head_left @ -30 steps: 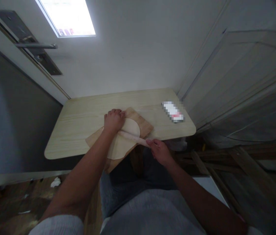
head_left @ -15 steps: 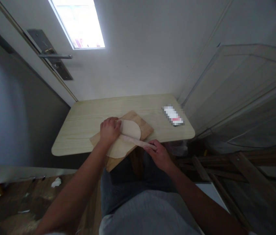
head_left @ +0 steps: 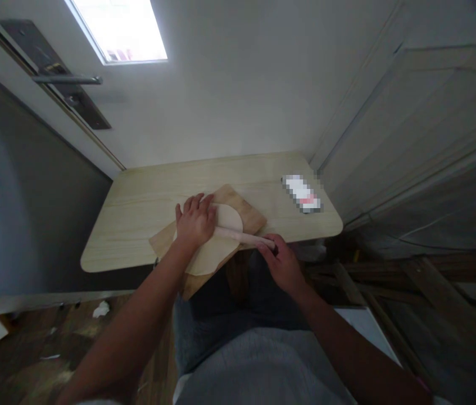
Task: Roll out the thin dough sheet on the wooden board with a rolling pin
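Observation:
A thin round sheet of dough (head_left: 204, 259) lies on a wooden board (head_left: 250, 214), which is turned at an angle and juts over the table's front edge. Across the dough slants a slim rolling pin (head_left: 241, 237). My right hand (head_left: 282, 259) grips the pin's near right end, beyond the board's edge. Fingers spread, my left hand (head_left: 195, 219) lies flat over the dough at the pin's other end. That end is hidden beneath the palm, so how it touches the pin cannot be made out.
The pale wooden table (head_left: 132, 208) stands against a white door with a metal handle (head_left: 69, 80). A pixelated phone-like object (head_left: 302, 193) lies at the table's right. Wooden slats (head_left: 356, 287) stand lower right; crumpled white paper (head_left: 102, 309) is on the floor.
My right hand and the pin have shifted slightly right. My left hand's fingers have spread out more. The camera view has shifted a little.

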`<state>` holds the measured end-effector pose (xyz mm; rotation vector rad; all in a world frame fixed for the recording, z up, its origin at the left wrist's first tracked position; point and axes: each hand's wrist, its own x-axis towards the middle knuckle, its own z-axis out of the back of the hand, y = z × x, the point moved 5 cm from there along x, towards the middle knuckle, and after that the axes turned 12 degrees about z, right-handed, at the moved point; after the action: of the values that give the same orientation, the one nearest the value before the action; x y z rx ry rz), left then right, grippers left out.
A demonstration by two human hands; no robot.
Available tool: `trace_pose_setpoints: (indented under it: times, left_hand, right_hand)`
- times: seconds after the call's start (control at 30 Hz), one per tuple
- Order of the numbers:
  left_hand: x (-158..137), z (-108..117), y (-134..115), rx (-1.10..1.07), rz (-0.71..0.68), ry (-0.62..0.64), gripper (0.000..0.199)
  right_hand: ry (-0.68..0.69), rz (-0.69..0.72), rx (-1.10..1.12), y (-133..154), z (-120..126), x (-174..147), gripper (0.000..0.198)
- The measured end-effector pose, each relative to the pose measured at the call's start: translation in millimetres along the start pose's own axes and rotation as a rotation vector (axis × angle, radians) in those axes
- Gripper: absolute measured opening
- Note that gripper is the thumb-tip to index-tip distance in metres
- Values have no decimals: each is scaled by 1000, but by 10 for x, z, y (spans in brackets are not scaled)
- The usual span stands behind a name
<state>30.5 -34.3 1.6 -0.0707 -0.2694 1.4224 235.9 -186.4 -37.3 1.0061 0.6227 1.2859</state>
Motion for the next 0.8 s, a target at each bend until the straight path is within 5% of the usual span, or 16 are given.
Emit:
trace_pose_setpoints:
  times: [0.8]
  left_hand:
    - [357, -95, -173, -38, -32, 51, 54]
  right_hand:
    - [87, -172, 101, -180, 37, 288, 51]
